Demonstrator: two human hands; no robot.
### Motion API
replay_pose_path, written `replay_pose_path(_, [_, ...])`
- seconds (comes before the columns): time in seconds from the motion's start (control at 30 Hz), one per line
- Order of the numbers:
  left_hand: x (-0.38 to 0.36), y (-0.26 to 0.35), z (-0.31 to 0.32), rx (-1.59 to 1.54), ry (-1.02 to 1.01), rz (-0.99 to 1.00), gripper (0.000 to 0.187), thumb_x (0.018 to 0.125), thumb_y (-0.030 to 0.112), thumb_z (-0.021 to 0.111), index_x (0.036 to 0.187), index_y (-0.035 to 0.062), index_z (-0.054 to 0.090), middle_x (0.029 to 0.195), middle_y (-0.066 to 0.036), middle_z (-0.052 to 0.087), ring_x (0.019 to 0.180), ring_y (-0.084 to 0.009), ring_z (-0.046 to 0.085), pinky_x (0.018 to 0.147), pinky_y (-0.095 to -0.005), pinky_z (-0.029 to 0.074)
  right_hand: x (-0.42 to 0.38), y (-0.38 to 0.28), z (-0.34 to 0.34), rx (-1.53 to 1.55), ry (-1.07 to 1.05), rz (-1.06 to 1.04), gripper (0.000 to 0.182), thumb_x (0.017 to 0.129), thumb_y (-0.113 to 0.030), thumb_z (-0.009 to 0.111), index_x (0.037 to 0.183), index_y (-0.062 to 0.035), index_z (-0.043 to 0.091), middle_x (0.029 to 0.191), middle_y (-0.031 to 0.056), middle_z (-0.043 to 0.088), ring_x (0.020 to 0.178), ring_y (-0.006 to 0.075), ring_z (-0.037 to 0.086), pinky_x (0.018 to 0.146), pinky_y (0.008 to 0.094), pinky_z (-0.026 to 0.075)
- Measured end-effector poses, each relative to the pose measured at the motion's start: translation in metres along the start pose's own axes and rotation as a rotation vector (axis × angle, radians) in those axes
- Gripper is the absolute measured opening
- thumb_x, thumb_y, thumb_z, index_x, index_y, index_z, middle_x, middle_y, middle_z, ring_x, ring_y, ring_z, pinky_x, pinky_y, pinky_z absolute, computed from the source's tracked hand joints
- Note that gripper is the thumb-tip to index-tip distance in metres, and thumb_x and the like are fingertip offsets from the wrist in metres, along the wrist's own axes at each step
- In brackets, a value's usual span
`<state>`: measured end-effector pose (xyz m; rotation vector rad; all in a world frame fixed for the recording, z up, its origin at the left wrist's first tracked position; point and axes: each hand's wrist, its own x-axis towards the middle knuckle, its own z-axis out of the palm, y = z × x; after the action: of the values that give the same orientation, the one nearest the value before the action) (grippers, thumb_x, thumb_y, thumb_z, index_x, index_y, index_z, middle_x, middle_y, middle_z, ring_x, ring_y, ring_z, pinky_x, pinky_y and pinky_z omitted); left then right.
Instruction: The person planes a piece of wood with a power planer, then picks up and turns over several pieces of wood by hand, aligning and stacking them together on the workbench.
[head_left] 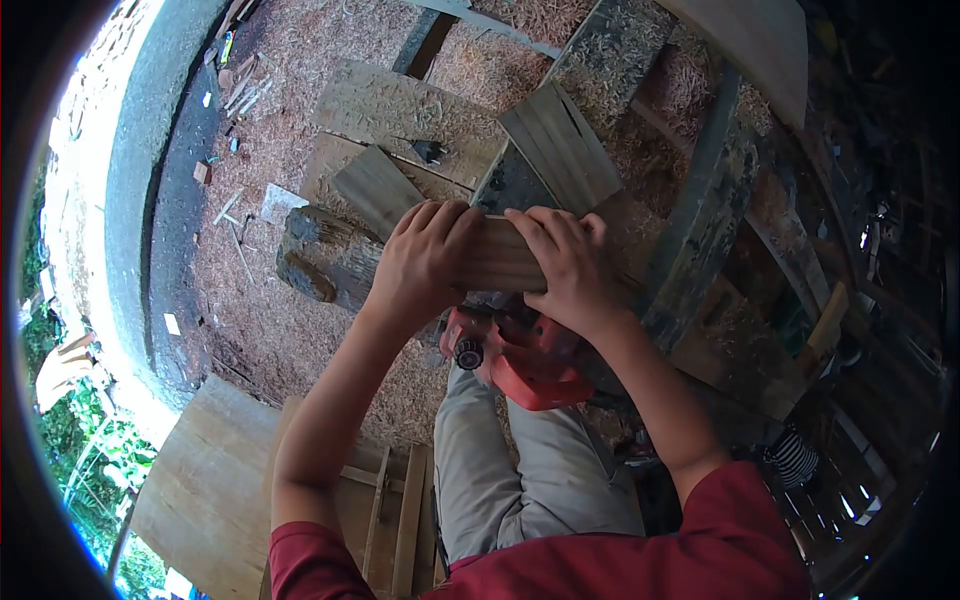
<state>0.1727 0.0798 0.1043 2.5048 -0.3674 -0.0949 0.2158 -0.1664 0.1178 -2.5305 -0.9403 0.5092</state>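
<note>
A short wooden board (503, 258) lies between my two hands, above a red power tool (530, 365) with a black knob. My left hand (425, 255) grips the board's left end, its fingers curled over the far edge. At the right end, my right hand (572, 262) holds the same board, thumb at the near edge. Just beyond my left hand is a small loose board (376, 188). Another board piece (562, 148) rests past my right hand. The underside of the held board is hidden.
A weathered beam (325, 262) extends left from under my hands. Planks (405, 110) covered in shavings lie ahead. Another long beam (705, 200) runs at the right. A plywood sheet (205, 490) stands at the lower left. Wood shavings cover the ground.
</note>
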Motion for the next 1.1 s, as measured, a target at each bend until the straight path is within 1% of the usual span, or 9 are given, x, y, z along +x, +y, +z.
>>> replay_pose_path(0.1, [-0.002,-0.001,0.003,0.033,0.040,0.016,0.087,0.054,0.009,0.088,0.137,0.0076,0.063,0.133,-0.013,0.068,0.125,-0.0371,0.067,0.112,-0.0499,0.051,0.000,-0.001,0.002,-0.019,0.011,-0.007,0.110,0.068,-0.019,0.099,0.163,-0.0165,0.043,0.147,0.0064,0.053,0.140,0.0262,0.054,0.117,0.0577,0.035])
replay_pose_path(0.37, [-0.006,0.003,0.001,0.033,0.010,-0.031,0.087,0.056,0.008,0.087,0.139,0.0108,0.062,0.137,-0.010,0.068,0.131,-0.0347,0.065,0.112,-0.0487,0.051,-0.012,0.001,0.001,-0.156,0.083,-0.029,0.115,0.066,-0.020,0.099,0.165,-0.0144,0.040,0.147,0.0085,0.053,0.142,0.0277,0.052,0.116,0.0575,0.037])
replay_pose_path(0.5, [-0.006,0.002,0.001,0.034,-0.017,-0.037,0.087,0.056,0.007,0.086,0.140,0.0114,0.061,0.137,-0.011,0.067,0.132,-0.0352,0.064,0.111,-0.0473,0.053,-0.016,0.011,-0.001,-0.106,0.101,-0.040,0.114,0.063,-0.022,0.100,0.162,-0.0139,0.044,0.145,0.0088,0.055,0.140,0.0285,0.053,0.115,0.0546,0.038])
replay_pose_path(0.67, [-0.008,-0.003,0.005,0.019,0.015,-0.001,0.087,0.055,0.007,0.087,0.138,0.0107,0.061,0.136,-0.011,0.066,0.132,-0.0365,0.064,0.110,-0.0470,0.054,-0.010,0.015,0.000,-0.085,0.085,-0.073,0.110,0.062,-0.021,0.100,0.159,-0.0137,0.048,0.143,0.0085,0.057,0.138,0.0289,0.054,0.116,0.0517,0.038])
replay_pose_path(0.77, [-0.009,-0.004,0.009,0.016,0.027,0.019,0.088,0.055,0.007,0.087,0.138,0.0105,0.060,0.135,-0.011,0.066,0.131,-0.0368,0.064,0.110,-0.0475,0.055,-0.013,0.014,0.003,-0.089,0.119,-0.080,0.109,0.063,-0.019,0.099,0.159,-0.0131,0.048,0.144,0.0085,0.057,0.137,0.0287,0.055,0.117,0.0518,0.037])
replay_pose_path(0.87, [-0.010,-0.004,0.007,0.015,0.018,0.019,0.088,0.054,0.007,0.087,0.138,0.0103,0.060,0.134,-0.010,0.066,0.129,-0.0370,0.064,0.109,-0.0479,0.055,-0.020,0.013,0.007,-0.110,0.156,-0.074,0.111,0.064,-0.020,0.100,0.162,-0.0144,0.047,0.145,0.0088,0.056,0.139,0.0297,0.054,0.116,0.0529,0.038])
replay_pose_path(1.0, [-0.011,-0.004,0.009,0.008,0.035,0.022,0.088,0.052,0.007,0.088,0.136,0.0108,0.061,0.132,-0.010,0.066,0.127,-0.0373,0.064,0.109,-0.0481,0.056,-0.036,0.018,0.011,-0.073,0.279,-0.053,0.113,0.067,-0.022,0.100,0.165,-0.0164,0.044,0.150,0.0106,0.054,0.142,0.0330,0.053,0.116,0.0548,0.039])
replay_pose_path(1.07, [-0.012,-0.007,0.012,0.021,0.057,0.024,0.087,0.052,0.007,0.088,0.135,0.0110,0.061,0.132,-0.009,0.066,0.127,-0.0373,0.064,0.109,-0.0483,0.056,-0.043,0.024,0.014,-0.020,0.309,-0.009,0.115,0.067,-0.023,0.101,0.166,-0.0169,0.043,0.153,0.0120,0.052,0.142,0.0352,0.053,0.117,0.0553,0.039])
replay_pose_path(1.1, [-0.011,-0.007,0.014,0.026,0.069,0.029,0.087,0.052,0.007,0.088,0.135,0.0112,0.061,0.131,-0.009,0.066,0.126,-0.0373,0.064,0.109,-0.0484,0.056,-0.044,0.027,0.016,-0.001,0.292,-0.012,0.114,0.067,-0.022,0.101,0.166,-0.0168,0.043,0.153,0.0129,0.052,0.141,0.0362,0.053,0.117,0.0546,0.041])
